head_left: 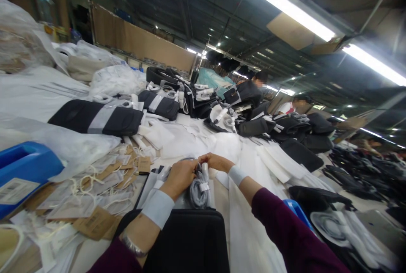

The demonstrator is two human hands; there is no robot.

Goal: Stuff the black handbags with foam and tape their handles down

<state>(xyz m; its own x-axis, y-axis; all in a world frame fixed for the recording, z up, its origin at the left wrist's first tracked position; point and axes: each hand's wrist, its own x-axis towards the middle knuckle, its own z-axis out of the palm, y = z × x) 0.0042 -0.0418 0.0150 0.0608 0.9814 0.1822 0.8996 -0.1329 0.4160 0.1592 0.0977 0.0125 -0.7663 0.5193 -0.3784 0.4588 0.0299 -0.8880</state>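
Observation:
A black bag (190, 239) lies open in front of me, its far part lined with pale wrapping. Over that part, my left hand (181, 178) reaches in with curled fingers, a band of pale tape round its wrist. My right hand (218, 162) comes from the other side, fingers bent in a pinch close to the left fingertips. Whatever they pinch is hidden. Just below the fingers rests a grey coiled strap (199, 192) in clear wrapping, with a white wrapped end (204, 170) standing up beside it.
To the left lie several brown paper tags (95, 222) with white cords, beside a blue plastic holder (28, 171). Farther back is a black bag banded in grey (95, 117). White sheets (250, 222) cover the table on the right. More black bags (301, 154) and two people are beyond.

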